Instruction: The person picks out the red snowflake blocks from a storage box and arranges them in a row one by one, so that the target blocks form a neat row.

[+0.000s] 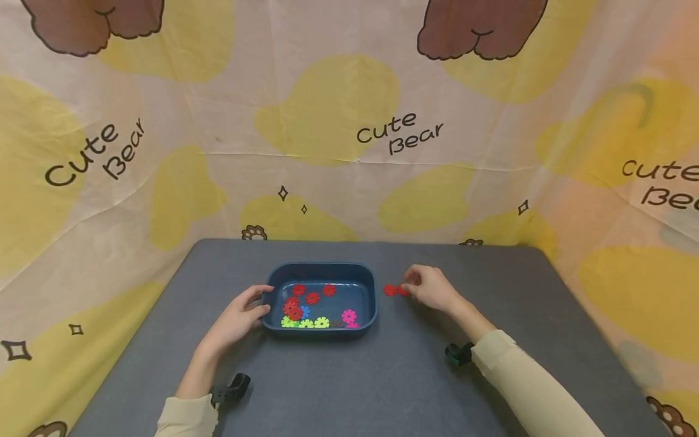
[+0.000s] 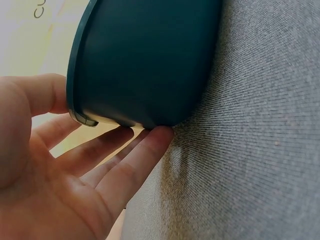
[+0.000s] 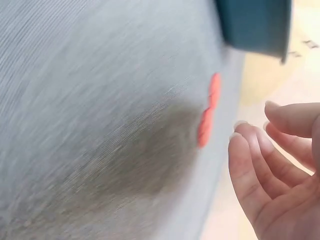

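Note:
My left hand (image 1: pixel 237 317) holds the left end of a dark blue rectangular tub (image 1: pixel 319 332). In the left wrist view its fingertips (image 2: pixel 162 134) lie along the tub's outer wall and the thumb touches the rim. To the tub's right, two red snowflake discs (image 1: pixel 389 290) lie end to end on the table; whether they interlock cannot be told. My right hand (image 1: pixel 434 289) hovers just over them, partly covering one in the head view. The right wrist view shows its fingers apart from the red discs (image 3: pixel 209 111), holding nothing.
Inside the tub are several red discs (image 1: pixel 312 298), yellow-green discs (image 1: pixel 321 322), a blue disc (image 1: pixel 305 312) and pink discs (image 1: pixel 348 315). Everything stands on a grey table (image 1: pixel 349 388). A patterned cloth (image 1: pixel 327 121) hangs behind it and at the sides.

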`<state>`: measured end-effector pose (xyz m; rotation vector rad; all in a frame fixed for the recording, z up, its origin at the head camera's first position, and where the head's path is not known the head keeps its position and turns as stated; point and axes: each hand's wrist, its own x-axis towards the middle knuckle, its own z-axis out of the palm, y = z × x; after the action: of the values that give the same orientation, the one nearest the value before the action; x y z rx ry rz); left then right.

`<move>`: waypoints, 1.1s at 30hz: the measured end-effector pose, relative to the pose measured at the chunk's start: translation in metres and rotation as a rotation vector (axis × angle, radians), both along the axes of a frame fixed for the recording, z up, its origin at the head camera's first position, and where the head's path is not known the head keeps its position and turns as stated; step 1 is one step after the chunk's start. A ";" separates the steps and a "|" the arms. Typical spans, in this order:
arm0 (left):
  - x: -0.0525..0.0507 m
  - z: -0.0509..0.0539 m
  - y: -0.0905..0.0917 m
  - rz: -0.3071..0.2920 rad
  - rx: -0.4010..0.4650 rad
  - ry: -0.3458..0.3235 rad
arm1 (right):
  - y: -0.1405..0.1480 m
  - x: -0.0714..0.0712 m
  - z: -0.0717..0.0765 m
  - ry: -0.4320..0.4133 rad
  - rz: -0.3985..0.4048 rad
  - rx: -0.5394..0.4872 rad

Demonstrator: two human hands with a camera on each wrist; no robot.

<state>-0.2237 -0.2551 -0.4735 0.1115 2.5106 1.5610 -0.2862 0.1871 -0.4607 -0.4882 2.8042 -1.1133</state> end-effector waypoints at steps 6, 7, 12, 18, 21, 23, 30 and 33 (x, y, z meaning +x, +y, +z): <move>0.000 0.000 0.000 -0.001 -0.001 0.002 | -0.015 0.009 0.017 0.065 0.011 -0.011; 0.000 0.000 0.000 -0.002 0.000 0.003 | -0.017 0.010 0.019 0.076 0.014 -0.015; 0.000 -0.001 0.001 -0.004 0.009 0.003 | -0.031 0.016 0.029 0.099 0.022 -0.053; -0.001 -0.001 0.001 -0.001 0.003 -0.002 | -0.049 0.022 0.037 0.097 0.072 -0.093; -0.001 -0.002 0.001 -0.004 0.003 -0.001 | -0.060 0.023 0.040 0.113 0.083 -0.092; 0.000 -0.002 0.000 -0.006 0.003 0.001 | -0.067 0.024 0.040 0.119 0.085 -0.088; 0.002 0.001 -0.001 0.001 -0.002 0.002 | -0.092 0.024 0.040 0.104 0.103 -0.099; 0.002 0.001 -0.001 0.001 -0.004 0.006 | -0.102 0.022 0.040 0.095 0.115 -0.112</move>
<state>-0.2214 -0.2557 -0.4727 0.1146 2.5184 1.5588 -0.2644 0.0853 -0.4202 -0.7215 2.7613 -1.2597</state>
